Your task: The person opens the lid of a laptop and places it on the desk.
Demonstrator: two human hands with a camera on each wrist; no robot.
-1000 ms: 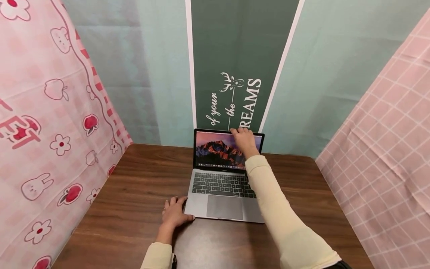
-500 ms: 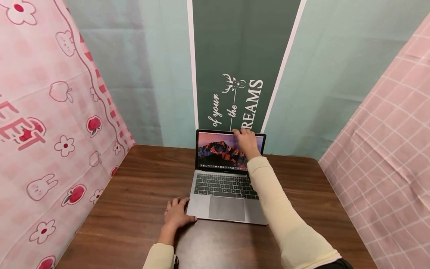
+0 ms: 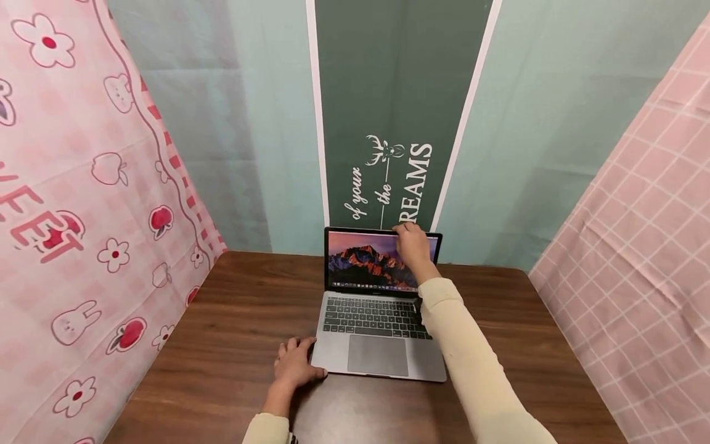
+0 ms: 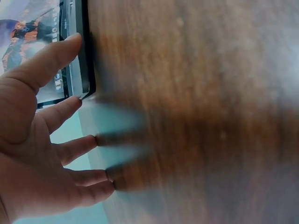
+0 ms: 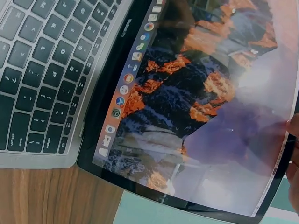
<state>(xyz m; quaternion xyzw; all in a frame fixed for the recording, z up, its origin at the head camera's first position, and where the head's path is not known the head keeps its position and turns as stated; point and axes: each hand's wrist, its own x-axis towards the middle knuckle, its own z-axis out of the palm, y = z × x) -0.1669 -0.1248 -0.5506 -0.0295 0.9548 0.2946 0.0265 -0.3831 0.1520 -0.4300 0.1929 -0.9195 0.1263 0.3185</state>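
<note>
A grey laptop point(image 3: 378, 354) stands unfolded on a brown wooden table, its screen lit with a mountain picture. My left hand point(image 3: 294, 364) rests at its front left corner, fingers spread along the left side and thumb at the front edge. In the left wrist view, the fingertips of the left hand point(image 4: 51, 140) meet the table beside the laptop base point(image 4: 81, 70). My right hand point(image 3: 414, 246) pinches the top edge of the laptop lid point(image 3: 360, 259) right of its middle. The right wrist view catches only part of the right hand point(image 5: 294, 158) at the rim of the screen point(image 5: 210, 107).
The wooden table point(image 3: 238, 314) reaches back to a green curtain point(image 3: 399, 80) with white lettering, close behind the lid. A pink patterned cloth point(image 3: 133, 246) hangs on the left, and a pink checked cloth point(image 3: 627, 246) on the right.
My right hand has shifted slightly to the right along the lid's top edge. The left hand keeps its place at the corner. The whole head view has tilted a little, so everything sits lower.
</note>
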